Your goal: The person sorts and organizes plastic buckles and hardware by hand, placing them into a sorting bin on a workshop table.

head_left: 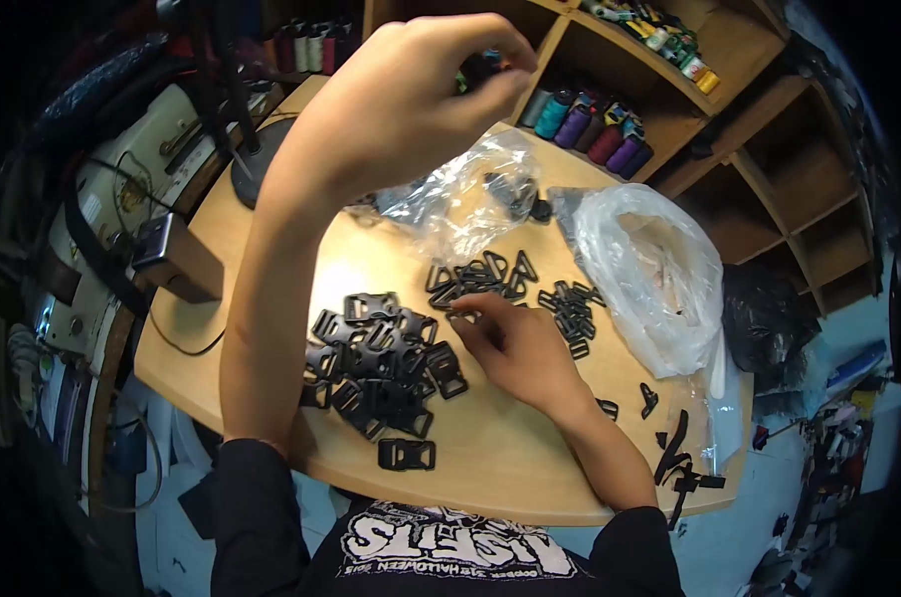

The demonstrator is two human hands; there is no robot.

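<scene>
My left hand is raised high over the far side of the table, its thumb and fingers curled together into a ring shape. Nothing shows between them. Low over the tabletop is my right hand, fingers bent and tips pinched at the near edge of a pile of black triangular rings. What those fingertips hold, if anything, is too small to make out. Left of this hand lies a heap of black plastic side-release buckles, with one buckle apart nearer me. Small black strap sliders are piled to its right.
A wooden table carries clear plastic packaging and an open white plastic bag. Black strap pieces lie at the right edge. Thread spools fill shelves behind. A sewing machine and a lamp base stand left.
</scene>
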